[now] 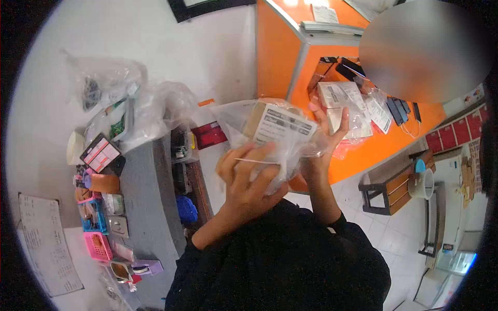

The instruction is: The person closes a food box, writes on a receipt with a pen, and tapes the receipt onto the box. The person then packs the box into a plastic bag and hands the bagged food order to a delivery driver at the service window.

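Note:
In front of my chest is a clear plastic bag (233, 116) with a brown box inside, which carries a white printed label (285, 127). My left hand (249, 176) is closed round the near side of the bag, its fingers bent over the crumpled plastic. A thin white strip (257, 161) crosses those fingers. At the other end of the bag, my right hand (329, 137) has its fingers stretched up and apart. Loose plastic lies against its palm, partly hiding it. Beyond this hand, more bagged packages with printed papers (342, 98) rest on an orange table (353, 163).
Another person's blurred head (425, 49) is at the upper right, near several phones (399, 110). A grey counter (150, 202) at left bears baskets, a card-like sign (100, 153) and a purple tape dispenser (148, 267). A wooden bench (389, 192) stands at right.

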{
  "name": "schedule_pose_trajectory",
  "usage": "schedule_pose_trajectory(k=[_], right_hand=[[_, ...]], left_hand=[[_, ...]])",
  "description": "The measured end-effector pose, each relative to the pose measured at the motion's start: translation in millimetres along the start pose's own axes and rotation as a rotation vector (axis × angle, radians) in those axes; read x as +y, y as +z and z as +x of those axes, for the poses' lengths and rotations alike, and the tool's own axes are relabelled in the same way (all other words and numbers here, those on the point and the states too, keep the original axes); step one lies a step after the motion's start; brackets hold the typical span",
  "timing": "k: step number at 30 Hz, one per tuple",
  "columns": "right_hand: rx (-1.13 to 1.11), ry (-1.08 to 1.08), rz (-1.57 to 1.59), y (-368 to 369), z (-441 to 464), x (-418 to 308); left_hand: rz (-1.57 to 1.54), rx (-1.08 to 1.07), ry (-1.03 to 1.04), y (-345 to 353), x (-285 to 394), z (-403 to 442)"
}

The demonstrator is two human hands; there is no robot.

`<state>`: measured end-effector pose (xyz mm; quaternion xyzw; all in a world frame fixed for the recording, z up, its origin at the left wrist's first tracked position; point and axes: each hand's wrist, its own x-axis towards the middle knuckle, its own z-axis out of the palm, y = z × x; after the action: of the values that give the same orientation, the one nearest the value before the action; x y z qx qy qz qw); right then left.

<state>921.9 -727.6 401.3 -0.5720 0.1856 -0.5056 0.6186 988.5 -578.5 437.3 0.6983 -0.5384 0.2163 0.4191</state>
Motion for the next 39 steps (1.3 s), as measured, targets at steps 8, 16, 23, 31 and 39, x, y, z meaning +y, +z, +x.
schedule_pose_trajectory(k=[8,16,23,31,39], right_hand=[[0.137,-0.072,0.052,-44.0,23.5,-13.7],[-0.229,-0.149,-0.271,-116.2,30.6,99.4],[-0.539,-0.262,-0.898,-167.3,49.1,187.0],[-0.431,-0.321,-1.028,-224.7,107.0,157.7],[0.099,-0.252,-0.987,-189.1,85.0,102.9]], left_hand=[[-0.039,-0.074,0.144,43.3,15.0,24.1],[-0.394,-0.122,-0.320,109.1,-20.1,5.3],[-0.357,-0.191,-0.500,149.6,-55.9,-27.0],[-0.558,-0.386,-0.453,210.5,-52.6,1.6],[-0.829,-0.588,-0.315,287.8,-64.2,38.9]])
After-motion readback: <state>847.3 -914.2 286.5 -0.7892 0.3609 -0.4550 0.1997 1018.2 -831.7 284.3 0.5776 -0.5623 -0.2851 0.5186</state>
